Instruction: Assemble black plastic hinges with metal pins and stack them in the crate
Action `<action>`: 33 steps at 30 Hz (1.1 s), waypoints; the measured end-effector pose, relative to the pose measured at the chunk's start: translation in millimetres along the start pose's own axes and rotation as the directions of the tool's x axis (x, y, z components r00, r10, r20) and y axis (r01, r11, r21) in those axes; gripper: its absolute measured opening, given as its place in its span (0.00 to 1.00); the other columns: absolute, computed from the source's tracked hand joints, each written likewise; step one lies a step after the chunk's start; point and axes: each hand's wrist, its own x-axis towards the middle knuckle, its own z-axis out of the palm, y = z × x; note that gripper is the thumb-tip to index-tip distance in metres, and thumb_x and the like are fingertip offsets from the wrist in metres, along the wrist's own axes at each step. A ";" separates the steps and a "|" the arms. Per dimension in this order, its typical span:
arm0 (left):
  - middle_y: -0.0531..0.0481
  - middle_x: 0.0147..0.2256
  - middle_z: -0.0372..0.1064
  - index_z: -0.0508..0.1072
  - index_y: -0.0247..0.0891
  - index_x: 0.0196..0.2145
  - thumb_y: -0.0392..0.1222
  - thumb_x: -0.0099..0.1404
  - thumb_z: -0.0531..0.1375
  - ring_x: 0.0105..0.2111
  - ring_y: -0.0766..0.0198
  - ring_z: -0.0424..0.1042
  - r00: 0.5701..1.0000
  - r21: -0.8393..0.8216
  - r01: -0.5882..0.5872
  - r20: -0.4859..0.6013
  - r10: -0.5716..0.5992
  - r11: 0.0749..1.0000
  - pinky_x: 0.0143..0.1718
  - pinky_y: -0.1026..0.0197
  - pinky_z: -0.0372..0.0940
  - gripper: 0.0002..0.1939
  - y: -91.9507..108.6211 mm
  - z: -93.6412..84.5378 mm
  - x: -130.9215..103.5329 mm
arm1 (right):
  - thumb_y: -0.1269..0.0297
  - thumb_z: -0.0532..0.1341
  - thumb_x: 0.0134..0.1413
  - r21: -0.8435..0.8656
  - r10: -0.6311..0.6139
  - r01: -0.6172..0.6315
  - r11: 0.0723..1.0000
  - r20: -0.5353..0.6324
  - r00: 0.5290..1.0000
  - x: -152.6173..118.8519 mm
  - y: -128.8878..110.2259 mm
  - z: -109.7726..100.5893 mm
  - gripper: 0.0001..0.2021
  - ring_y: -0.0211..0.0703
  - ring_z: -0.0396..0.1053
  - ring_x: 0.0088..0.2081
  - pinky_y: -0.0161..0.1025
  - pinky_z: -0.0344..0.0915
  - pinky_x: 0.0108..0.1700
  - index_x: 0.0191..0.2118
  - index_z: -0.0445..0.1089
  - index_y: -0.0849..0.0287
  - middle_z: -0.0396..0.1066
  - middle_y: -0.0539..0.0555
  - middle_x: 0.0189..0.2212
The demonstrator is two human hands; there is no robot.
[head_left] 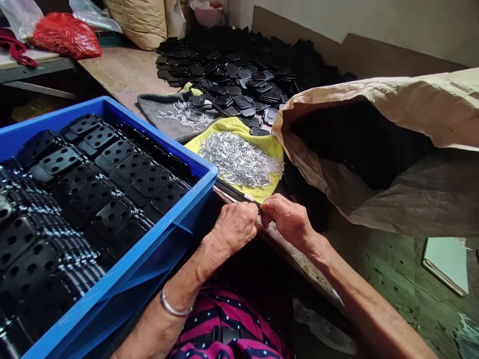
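At the table's near edge, my left hand (236, 225) and my right hand (287, 215) meet with curled, closed fingers. A small dark bit shows between the fingertips; its kind is hidden by the hands. Just beyond them lies a yellow cloth (276, 145) bearing a heap of small shiny metal pins (239, 157). Whitish short pieces (183, 113) are scattered on a grey cloth (151, 102) behind it. Left of my hands stands a blue crate (164, 227) packed with rows of black plastic parts with round holes (119, 182).
Flat black pieces (239, 82) form a large pile at the back. A big open paper sack (374, 87) stands on the right, dark inside. A red bag (65, 37) and a full brown sack (138, 22) sit at the back left. A pale board (447, 262) lies lower right.
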 end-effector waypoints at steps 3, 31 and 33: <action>0.48 0.28 0.69 0.71 0.36 0.31 0.31 0.56 0.49 0.30 0.63 0.69 1.000 -0.251 0.013 0.002 -0.013 0.968 0.34 0.62 0.63 0.11 -6.0 -1.5 -10.3 | 0.69 0.57 0.51 0.107 0.107 -0.116 0.987 0.084 0.991 4.9 -13.7 -6.2 0.06 0.36 0.67 0.21 0.35 0.66 0.27 0.27 0.69 0.59 0.69 0.50 0.21; 0.60 0.17 0.57 0.71 0.35 0.24 0.36 0.45 0.62 0.18 0.73 0.55 0.968 -0.856 0.250 0.227 -0.104 0.452 0.18 0.69 0.49 0.05 -14.8 18.5 -35.5 | 0.72 0.54 0.46 0.092 0.463 -0.577 0.812 0.501 0.731 12.7 -47.1 -16.7 0.06 0.37 0.67 0.14 0.30 0.60 0.17 0.23 0.65 0.59 0.68 0.47 0.11; 0.60 0.17 0.56 0.71 0.35 0.23 0.37 0.45 0.62 0.18 0.73 0.54 0.968 -0.841 0.250 0.219 -0.122 0.480 0.18 0.69 0.48 0.05 -14.7 18.2 -36.7 | 0.73 0.55 0.46 0.056 0.390 -0.482 0.874 0.510 0.767 15.0 -47.1 -17.5 0.07 0.34 0.65 0.14 0.28 0.58 0.17 0.23 0.66 0.59 0.66 0.46 0.11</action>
